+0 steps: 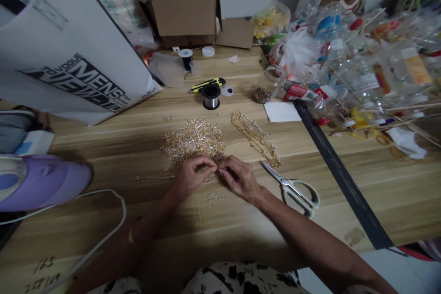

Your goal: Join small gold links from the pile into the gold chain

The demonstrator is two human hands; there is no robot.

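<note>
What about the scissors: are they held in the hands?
No, the scissors lie on the table, to the right of the right hand.

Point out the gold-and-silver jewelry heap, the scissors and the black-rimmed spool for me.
Gold-and-silver jewelry heap (195, 138): head view, on the middle of the tangled pieces.
Scissors (285, 182): head view, on the metal near the pivot.
Black-rimmed spool (211, 101): head view, on the silvery winding between the rims.
</note>
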